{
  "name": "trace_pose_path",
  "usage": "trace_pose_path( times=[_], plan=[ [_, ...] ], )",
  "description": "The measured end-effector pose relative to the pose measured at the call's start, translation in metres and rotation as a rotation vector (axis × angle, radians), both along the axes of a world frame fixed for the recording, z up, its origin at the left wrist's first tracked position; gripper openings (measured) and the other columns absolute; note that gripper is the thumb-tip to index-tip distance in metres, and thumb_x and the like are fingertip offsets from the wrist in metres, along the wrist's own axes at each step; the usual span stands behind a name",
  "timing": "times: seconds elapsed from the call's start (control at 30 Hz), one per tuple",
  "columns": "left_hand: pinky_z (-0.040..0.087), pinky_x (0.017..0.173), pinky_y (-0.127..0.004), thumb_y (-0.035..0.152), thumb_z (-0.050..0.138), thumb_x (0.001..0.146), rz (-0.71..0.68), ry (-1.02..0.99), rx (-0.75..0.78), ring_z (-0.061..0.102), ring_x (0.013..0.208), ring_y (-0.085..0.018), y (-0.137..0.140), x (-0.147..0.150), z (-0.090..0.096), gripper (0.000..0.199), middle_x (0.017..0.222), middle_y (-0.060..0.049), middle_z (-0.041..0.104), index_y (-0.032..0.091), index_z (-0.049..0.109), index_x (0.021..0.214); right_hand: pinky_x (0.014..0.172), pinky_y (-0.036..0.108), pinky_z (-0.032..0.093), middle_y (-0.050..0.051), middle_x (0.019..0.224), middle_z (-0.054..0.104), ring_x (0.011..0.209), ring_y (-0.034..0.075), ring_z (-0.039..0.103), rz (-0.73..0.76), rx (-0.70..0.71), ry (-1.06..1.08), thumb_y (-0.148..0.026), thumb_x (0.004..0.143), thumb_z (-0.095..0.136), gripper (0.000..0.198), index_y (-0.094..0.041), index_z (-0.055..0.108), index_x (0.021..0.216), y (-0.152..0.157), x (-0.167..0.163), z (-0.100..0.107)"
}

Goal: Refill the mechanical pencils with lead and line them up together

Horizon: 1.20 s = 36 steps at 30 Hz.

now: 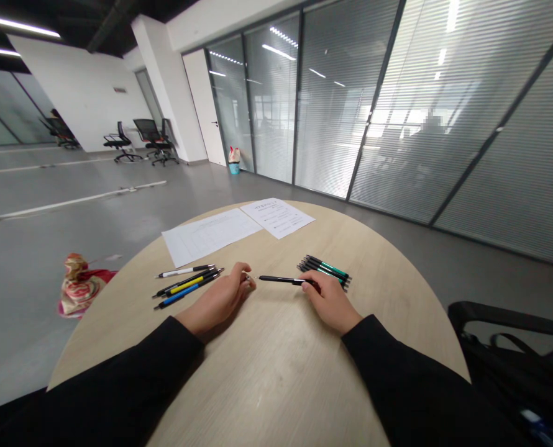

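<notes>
Round wood-grain counter (267,379) with two paper sheets (214,234) near its far edge. Left hand (220,301) rests on it, fingers curled; I cannot tell whether they grip anything. Right hand (330,299) lies opposite. Beside the left are white, black, yellow and blue pens (187,285); beside the right, green-and-black pens (329,267). Between the hands, right fingers pinch one black pen (279,280).

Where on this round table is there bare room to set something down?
Free: the table between the sleeves, and right of the green pens. Crowded: the left, where other pens lie beside the left hand with papers beyond, and around the right hand and black pen.
</notes>
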<state>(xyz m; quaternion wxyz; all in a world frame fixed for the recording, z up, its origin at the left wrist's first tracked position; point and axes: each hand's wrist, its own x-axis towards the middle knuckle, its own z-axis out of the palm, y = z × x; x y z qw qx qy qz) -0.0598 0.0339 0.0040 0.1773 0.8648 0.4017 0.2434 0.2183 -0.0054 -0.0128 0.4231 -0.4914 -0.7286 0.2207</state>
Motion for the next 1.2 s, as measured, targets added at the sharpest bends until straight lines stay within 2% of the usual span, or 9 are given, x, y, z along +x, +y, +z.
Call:
trace_pose_path(
  times=[0.2, 0.33, 0.53, 0.7, 0.9, 1.07, 1.2],
  plan=[
    [0.042, 0.058, -0.030, 0.039, 0.042, 0.099, 0.104, 0.137, 0.029, 0.062, 0.061, -0.020, -0.004, 0.004, 0.005, 0.018, 0.072, -0.003, 0.065, 0.021, 0.047, 0.100, 0.075, 0.030, 0.045, 0.004, 0.089, 0.070, 0.079, 0.019, 0.061, 0.017, 0.019, 0.003, -0.018, 0.091, 0.052, 0.017, -0.019, 0.068, 0.094, -0.001, -0.001, 0.000],
    [0.038, 0.056, -0.028, 0.039, 0.043, 0.099, 0.102, 0.174, 0.039, 0.059, 0.060, -0.018, -0.007, 0.006, 0.011, 0.018, 0.071, -0.001, 0.064, 0.022, 0.048, 0.095, 0.076, 0.030, 0.045, 0.004, 0.091, 0.070, 0.082, 0.019, 0.061, 0.034, 0.031, -0.004, -0.016, 0.091, 0.052, 0.017, -0.019, 0.068, 0.094, -0.002, -0.002, 0.001],
    [0.039, 0.058, -0.028, 0.035, 0.044, 0.098, 0.078, 0.170, 0.054, 0.058, 0.061, -0.018, -0.009, 0.006, 0.015, 0.018, 0.074, -0.002, 0.066, 0.021, 0.055, 0.092, 0.077, 0.031, 0.045, 0.005, 0.093, 0.070, 0.084, 0.019, 0.062, 0.035, 0.038, -0.024, -0.015, 0.091, 0.052, 0.017, -0.018, 0.068, 0.095, -0.003, -0.002, 0.003],
    [0.044, 0.064, -0.029, 0.033, 0.043, 0.099, 0.002, 0.132, 0.059, 0.062, 0.070, -0.019, -0.009, 0.006, 0.019, 0.023, 0.084, -0.006, 0.070, 0.019, 0.061, 0.095, 0.080, 0.032, 0.046, 0.006, 0.094, 0.071, 0.086, 0.020, 0.063, 0.026, 0.044, -0.043, -0.015, 0.091, 0.052, 0.017, -0.018, 0.068, 0.096, -0.002, -0.001, 0.002],
    [0.046, 0.074, -0.031, 0.035, 0.041, 0.099, 0.005, 0.094, -0.032, 0.063, 0.080, -0.021, -0.010, 0.010, 0.027, 0.030, 0.092, -0.007, 0.071, 0.018, 0.065, 0.096, 0.080, 0.031, 0.046, 0.006, 0.095, 0.071, 0.086, 0.020, 0.063, 0.020, 0.051, -0.031, -0.014, 0.091, 0.053, 0.016, -0.017, 0.068, 0.096, -0.002, -0.001, 0.002],
    [0.044, 0.076, -0.032, 0.040, 0.035, 0.100, 0.041, 0.020, -0.119, 0.060, 0.078, -0.021, -0.012, 0.012, 0.030, 0.038, 0.083, -0.005, 0.067, 0.018, 0.062, 0.084, 0.079, 0.031, 0.046, 0.006, 0.094, 0.071, 0.086, 0.019, 0.064, 0.031, 0.064, -0.014, -0.015, 0.091, 0.054, 0.017, -0.018, 0.068, 0.097, -0.002, -0.001, 0.001],
    [0.042, 0.069, -0.030, 0.043, 0.034, 0.099, 0.066, -0.056, -0.195, 0.054, 0.068, -0.019, -0.014, 0.013, 0.025, 0.041, 0.070, -0.001, 0.058, 0.019, 0.054, 0.073, 0.077, 0.030, 0.047, 0.005, 0.093, 0.071, 0.084, 0.019, 0.063, 0.045, 0.071, -0.014, -0.014, 0.091, 0.054, 0.017, -0.018, 0.069, 0.096, -0.003, -0.002, 0.002]
  ],
)
